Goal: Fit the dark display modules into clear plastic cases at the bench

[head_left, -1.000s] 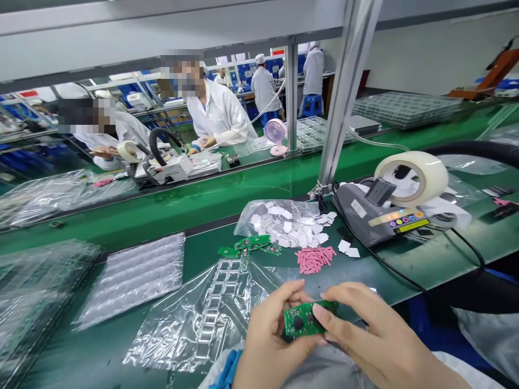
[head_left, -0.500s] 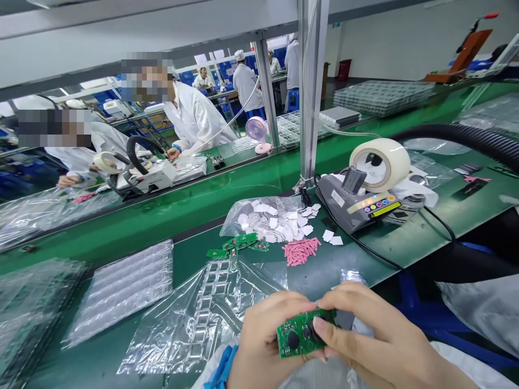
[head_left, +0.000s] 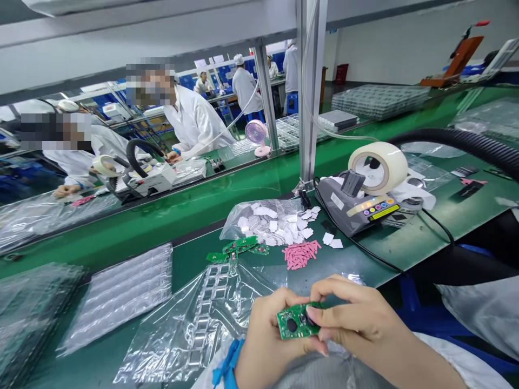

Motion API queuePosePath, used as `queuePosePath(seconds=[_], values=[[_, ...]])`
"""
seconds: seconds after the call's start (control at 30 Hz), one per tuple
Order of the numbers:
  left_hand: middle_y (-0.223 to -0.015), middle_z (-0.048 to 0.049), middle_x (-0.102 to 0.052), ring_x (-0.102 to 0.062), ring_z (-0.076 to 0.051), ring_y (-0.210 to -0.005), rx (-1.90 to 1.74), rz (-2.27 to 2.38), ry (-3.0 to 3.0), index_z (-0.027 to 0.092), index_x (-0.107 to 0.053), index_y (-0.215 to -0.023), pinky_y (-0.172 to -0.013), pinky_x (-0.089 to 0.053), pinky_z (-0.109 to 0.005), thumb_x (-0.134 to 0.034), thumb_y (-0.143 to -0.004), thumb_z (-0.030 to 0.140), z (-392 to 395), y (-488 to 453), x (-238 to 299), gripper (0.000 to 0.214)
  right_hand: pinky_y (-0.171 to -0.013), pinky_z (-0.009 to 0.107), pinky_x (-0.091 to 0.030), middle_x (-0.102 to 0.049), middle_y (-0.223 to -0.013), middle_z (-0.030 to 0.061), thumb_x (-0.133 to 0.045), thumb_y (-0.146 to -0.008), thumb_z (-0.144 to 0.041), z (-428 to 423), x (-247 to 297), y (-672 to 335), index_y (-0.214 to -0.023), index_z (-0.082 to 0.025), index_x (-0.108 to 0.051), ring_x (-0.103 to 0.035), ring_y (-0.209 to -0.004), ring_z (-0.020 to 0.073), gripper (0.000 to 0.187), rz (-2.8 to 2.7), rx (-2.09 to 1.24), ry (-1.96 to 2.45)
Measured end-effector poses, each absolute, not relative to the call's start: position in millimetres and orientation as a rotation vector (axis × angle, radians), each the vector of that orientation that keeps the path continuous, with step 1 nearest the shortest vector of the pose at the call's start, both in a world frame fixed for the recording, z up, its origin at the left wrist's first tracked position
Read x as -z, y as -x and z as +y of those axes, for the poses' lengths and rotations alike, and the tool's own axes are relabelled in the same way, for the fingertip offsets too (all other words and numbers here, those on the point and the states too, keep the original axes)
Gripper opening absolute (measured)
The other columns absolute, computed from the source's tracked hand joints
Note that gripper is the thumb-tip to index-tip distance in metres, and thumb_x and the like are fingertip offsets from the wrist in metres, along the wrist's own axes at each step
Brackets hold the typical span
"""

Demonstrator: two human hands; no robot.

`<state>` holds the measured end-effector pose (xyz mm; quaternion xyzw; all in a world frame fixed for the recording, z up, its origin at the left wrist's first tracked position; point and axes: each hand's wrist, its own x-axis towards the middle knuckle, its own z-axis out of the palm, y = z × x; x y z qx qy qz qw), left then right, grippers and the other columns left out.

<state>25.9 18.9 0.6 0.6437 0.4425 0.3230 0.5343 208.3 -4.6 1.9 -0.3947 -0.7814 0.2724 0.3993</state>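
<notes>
A small green circuit board [head_left: 287,330] with a round black blob and a dark component is held up near the bench's front edge. My left hand [head_left: 265,337] is closed around its left end and lower edge, thumb along the top. My right hand [head_left: 352,319] grips the right end, its thumb pressed on the dark component and partly hiding it. Past my hands lie a pile of pink strips [head_left: 300,254] and a clear bag of white pieces [head_left: 265,219]. More green boards [head_left: 240,244] lie left of the strips.
A grey tape dispenser [head_left: 357,202] with a large tape roll stands at right, its black cable trailing forward. Clear plastic film [head_left: 162,329] and a translucent tray [head_left: 125,292] lie at left. A metal post [head_left: 308,97] rises behind. Co-workers in white coats [head_left: 194,116] sit opposite.
The board and both hands have shifted slightly upward, and the board looks a little more level. My right thumb has slid slightly left on the dark component.
</notes>
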Motion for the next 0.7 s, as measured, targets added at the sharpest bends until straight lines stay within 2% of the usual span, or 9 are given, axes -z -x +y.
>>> queuePosePath(seconds=[0.1, 0.17, 0.23, 0.3, 0.37, 0.47, 0.57, 0.63, 0.7], values=[[-0.072, 0.0029, -0.066, -0.061, -0.015, -0.067, -0.663, 0.960, -1.279, 0.025, -0.059, -0.098, -0.065, -0.045, -0.025, -0.085, -0.050, 0.026, 29, -20, -7, 0.055, -0.066, 0.024, -0.050, -0.059, -0.092, 0.0057, -0.045, -0.093, -0.020, 6, 2, -210, -0.092, -0.019, -0.065, -0.052, -0.081, 0.0142, 0.019, -2.041, -0.555, 0.914], [-0.076, 0.0003, -0.066, -0.064, -0.017, -0.071, -0.554, 0.830, -1.021, 0.024, -0.049, -0.114, -0.068, -0.048, -0.030, -0.081, -0.054, 0.038, 36, -16, -11, 0.070, -0.071, 0.026, -0.050, -0.060, -0.092, 0.0066, -0.042, -0.094, -0.016, 13, 3, -212, -0.095, -0.016, -0.062, -0.052, -0.083, 0.0153, 0.020, -2.162, -0.508, 0.818], [-0.073, -0.0016, -0.066, -0.065, -0.017, -0.067, -0.468, 0.807, -0.840, 0.020, -0.051, -0.110, -0.067, -0.049, -0.032, -0.074, -0.062, 0.046, 43, -14, -10, 0.059, -0.079, 0.029, -0.051, -0.061, -0.091, 0.0065, -0.041, -0.094, -0.013, 20, 5, -212, -0.095, -0.014, -0.060, -0.054, -0.087, 0.0169, 0.019, -2.297, -0.503, 0.788], [-0.066, -0.0013, -0.065, -0.064, -0.015, -0.061, -0.430, 0.877, -0.793, 0.016, -0.059, -0.092, -0.066, -0.049, -0.031, -0.074, -0.064, 0.040, 49, -15, -5, 0.040, -0.081, 0.031, -0.052, -0.061, -0.090, 0.0054, -0.047, -0.090, -0.009, 28, 8, -208, -0.091, -0.015, -0.059, -0.055, -0.089, 0.0188, 0.013, -2.448, -0.463, 0.837], [-0.060, -0.0010, -0.064, -0.062, -0.014, -0.058, -0.418, 0.923, -0.818, 0.013, -0.063, -0.074, -0.064, -0.048, -0.030, -0.079, -0.058, 0.030, 58, -16, 2, 0.028, -0.075, 0.032, -0.054, -0.061, -0.089, 0.0046, -0.057, -0.083, -0.006, 37, 11, -200, -0.088, -0.016, -0.059, -0.058, -0.086, 0.0199, 0.011, -2.561, -0.400, 0.909], [-0.058, -0.0027, -0.064, -0.061, -0.015, -0.057, -0.403, 0.970, -0.880, 0.010, -0.065, -0.064, -0.059, -0.048, -0.029, -0.080, -0.055, 0.024, 85, -8, 13, 0.022, -0.074, 0.035, -0.056, -0.062, -0.098, 0.0082, -0.065, -0.077, -0.009, 52, 12, -186, -0.104, -0.014, -0.056, -0.061, -0.090, 0.0232, 0.028, -2.540, -0.290, 1.017], [-0.067, -0.0021, -0.065, -0.061, -0.013, -0.062, -0.484, 1.098, -0.967, 0.010, -0.064, -0.072, -0.062, -0.050, -0.028, -0.069, -0.072, 0.024, 138, 19, 17, 0.015, -0.083, 0.043, -0.055, -0.058, -0.120, 0.0151, -0.065, -0.079, -0.021, 56, 15, -189, -0.128, -0.013, -0.044, -0.057, -0.107, 0.0305, 0.053, -2.400, -0.106, 1.064], [-0.087, -0.0027, -0.065, -0.062, -0.013, -0.075, -0.598, 1.249, -1.024, 0.012, -0.061, -0.089, -0.068, -0.053, -0.031, -0.057, -0.084, 0.027, 184, 45, 16, 0.016, -0.083, 0.040, -0.056, -0.054, -0.128, 0.0133, -0.059, -0.083, -0.030, 48, 27, -204, -0.134, -0.017, -0.039, -0.056, -0.111, 0.0300, 0.056, -2.327, -0.065, 1.097], [-0.102, -0.0059, -0.063, -0.061, -0.016, -0.085, -0.692, 1.429, -1.066, 0.014, -0.058, -0.103, -0.073, -0.053, -0.035, -0.053, -0.087, 0.030, 231, 72, 15, 0.024, -0.076, 0.034, -0.059, -0.057, -0.125, 0.0079, -0.058, -0.083, -0.038, 34, 52, -224, -0.136, -0.027, -0.039, -0.061, -0.105, 0.0279, 0.057, -2.222, -0.068, 1.150]])
